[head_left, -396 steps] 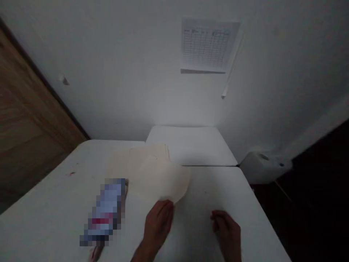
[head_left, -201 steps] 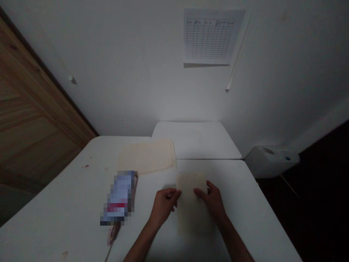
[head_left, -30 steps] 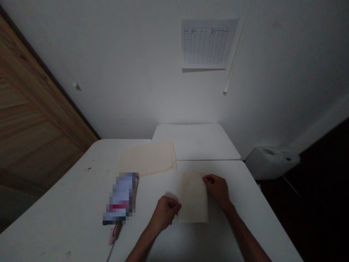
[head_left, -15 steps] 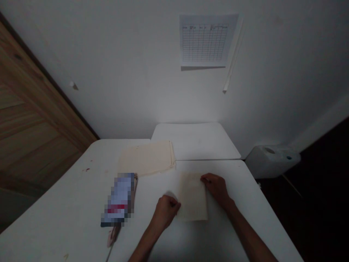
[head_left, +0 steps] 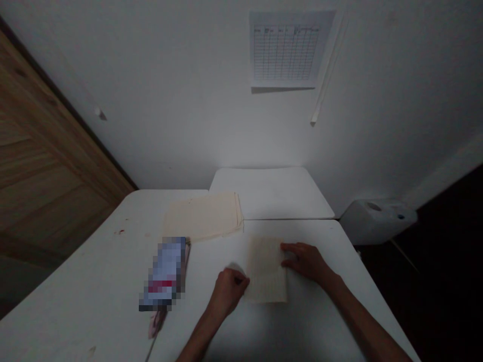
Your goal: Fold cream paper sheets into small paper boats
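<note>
A folded cream cloth (head_left: 265,269) lies flat on the white table (head_left: 94,281), narrow and upright in the view. My left hand (head_left: 228,289) is curled at the cloth's lower left corner, fingers pinched on its edge. My right hand (head_left: 306,260) rests at the cloth's right edge, fingers stretched out flat and pointing left onto it. A stack of unfolded cream cloths (head_left: 203,215) lies farther back on the left.
A blurred-out flat object (head_left: 163,274) with a pinkish strap lies left of my hands. A second white table (head_left: 269,193) stands against the wall behind. A printed sheet (head_left: 286,50) hangs on the wall. A wooden door (head_left: 41,166) is at left, a white container (head_left: 377,216) at right.
My right hand has slid from the cloth's upper right corner down its right edge and flattened out. My left hand stays at the lower left corner. The cloth has barely shifted.
</note>
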### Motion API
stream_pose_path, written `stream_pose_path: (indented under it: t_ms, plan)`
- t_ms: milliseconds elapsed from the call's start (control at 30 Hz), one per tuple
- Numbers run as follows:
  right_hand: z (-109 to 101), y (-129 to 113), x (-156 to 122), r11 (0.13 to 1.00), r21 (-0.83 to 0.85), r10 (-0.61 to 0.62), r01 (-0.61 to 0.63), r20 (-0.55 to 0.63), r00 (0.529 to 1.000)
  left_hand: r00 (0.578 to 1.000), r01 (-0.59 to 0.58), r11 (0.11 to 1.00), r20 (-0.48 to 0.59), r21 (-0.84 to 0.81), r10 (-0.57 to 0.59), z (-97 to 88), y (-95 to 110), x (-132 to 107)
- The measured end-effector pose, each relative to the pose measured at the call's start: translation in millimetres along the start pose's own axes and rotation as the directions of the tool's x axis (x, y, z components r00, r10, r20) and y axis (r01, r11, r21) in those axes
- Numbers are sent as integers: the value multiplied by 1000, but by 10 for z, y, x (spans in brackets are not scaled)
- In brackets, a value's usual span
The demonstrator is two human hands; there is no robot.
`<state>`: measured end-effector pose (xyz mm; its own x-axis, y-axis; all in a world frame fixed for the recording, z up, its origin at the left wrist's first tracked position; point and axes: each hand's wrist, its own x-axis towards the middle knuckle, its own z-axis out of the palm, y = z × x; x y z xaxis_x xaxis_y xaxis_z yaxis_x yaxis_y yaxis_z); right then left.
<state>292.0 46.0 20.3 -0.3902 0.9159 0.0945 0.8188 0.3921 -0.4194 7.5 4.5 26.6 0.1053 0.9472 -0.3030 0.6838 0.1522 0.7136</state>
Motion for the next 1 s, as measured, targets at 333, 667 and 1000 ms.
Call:
stream_pose_path:
  t_ms: [333,667,1000]
  plan:
    - [-155,-143,-100,997,-42,71,-65,190,979,1000,-6,1000,13,13,6,-13,8,-4]
    - [-149,-170,-170,999,-14,44,-42,208,977,998,23,999,61,-25,-22,8,-32,-91]
    - [-163,-205,-165,1000,-3,21,-21,210,978,988,69,994,144,-88,-56,78,-143,-217]
